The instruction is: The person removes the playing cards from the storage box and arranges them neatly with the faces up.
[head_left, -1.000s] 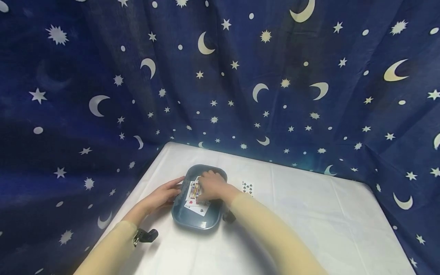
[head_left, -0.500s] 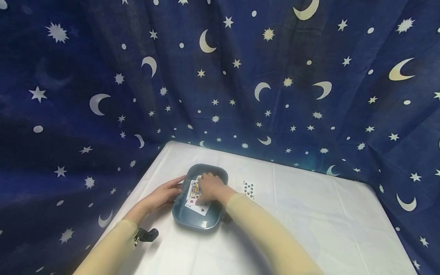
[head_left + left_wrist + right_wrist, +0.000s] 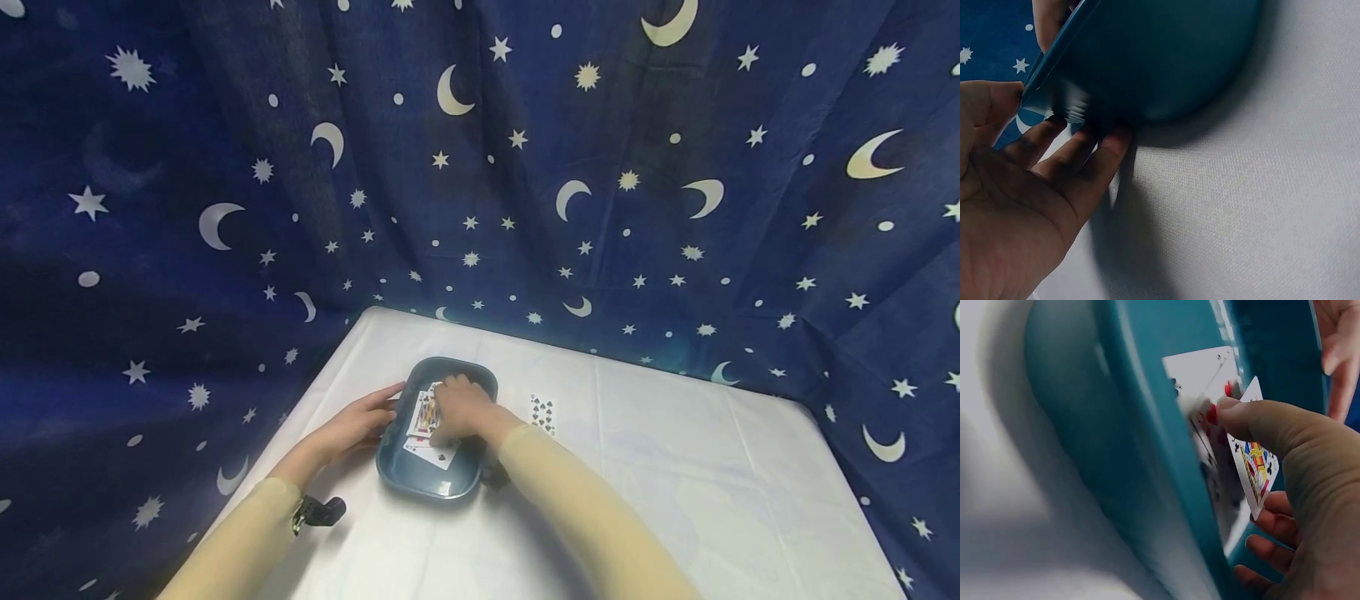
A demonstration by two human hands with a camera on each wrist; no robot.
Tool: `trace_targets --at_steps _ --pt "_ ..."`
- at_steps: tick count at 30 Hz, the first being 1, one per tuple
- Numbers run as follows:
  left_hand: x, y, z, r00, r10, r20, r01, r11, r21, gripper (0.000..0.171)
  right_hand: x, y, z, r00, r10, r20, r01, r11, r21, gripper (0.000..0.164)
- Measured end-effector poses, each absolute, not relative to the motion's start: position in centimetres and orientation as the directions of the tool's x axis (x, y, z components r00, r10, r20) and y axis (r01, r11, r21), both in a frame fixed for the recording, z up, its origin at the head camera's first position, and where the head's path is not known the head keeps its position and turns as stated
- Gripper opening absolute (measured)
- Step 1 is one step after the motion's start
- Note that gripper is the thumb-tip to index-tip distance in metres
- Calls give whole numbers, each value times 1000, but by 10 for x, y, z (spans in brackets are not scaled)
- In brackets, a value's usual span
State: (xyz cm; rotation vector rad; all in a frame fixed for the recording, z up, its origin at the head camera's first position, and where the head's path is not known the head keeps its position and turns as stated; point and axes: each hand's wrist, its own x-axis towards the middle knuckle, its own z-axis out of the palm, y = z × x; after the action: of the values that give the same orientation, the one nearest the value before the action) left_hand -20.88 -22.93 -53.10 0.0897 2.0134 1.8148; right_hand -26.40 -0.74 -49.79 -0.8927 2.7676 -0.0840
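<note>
My right hand (image 3: 465, 410) reaches into a blue-green tray (image 3: 412, 482) and holds a face card of clubs (image 3: 1254, 462). The right wrist view has the thumb at one edge of this tilted card and fingers at the opposite edge. Beneath it, more playing cards (image 3: 1200, 365) overlap on the tray's floor; red pips and black ones show, and the right hand hides part of them. Along the tray's left side, my left hand (image 3: 352, 425) touches the outer wall with extended fingers (image 3: 1100, 159), its thumb up at the rim.
Just right of the tray, a spade card (image 3: 543, 414) with several pips lies face up on the white tablecloth (image 3: 675, 467). A dark blue curtain (image 3: 480, 183) with moons and stars hangs behind the table and along its left side.
The face card in my right hand has shifted slightly, covering more of the red pip beneath it. The left hand and tray stay in place; the head view has shifted a little.
</note>
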Motion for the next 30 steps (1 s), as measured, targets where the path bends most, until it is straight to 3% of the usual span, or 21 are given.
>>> trace_targets --at_steps 12,18,30 --pt "-209 -226 -528 -909 327 -258 -231 121 965 57 -269 42 -443 -788 -615 -35 -586 766 -262 90" --pt "-208 -226 -529 -912 321 -255 -225 128 966 55 -270 88 -423 -808 -589 33 -577 778 -250 89" --pt "-208 -226 -530 -907 350 -235 -206 118 971 56 -268 180 -435 -887 -461 6 -442 846 -299 90"
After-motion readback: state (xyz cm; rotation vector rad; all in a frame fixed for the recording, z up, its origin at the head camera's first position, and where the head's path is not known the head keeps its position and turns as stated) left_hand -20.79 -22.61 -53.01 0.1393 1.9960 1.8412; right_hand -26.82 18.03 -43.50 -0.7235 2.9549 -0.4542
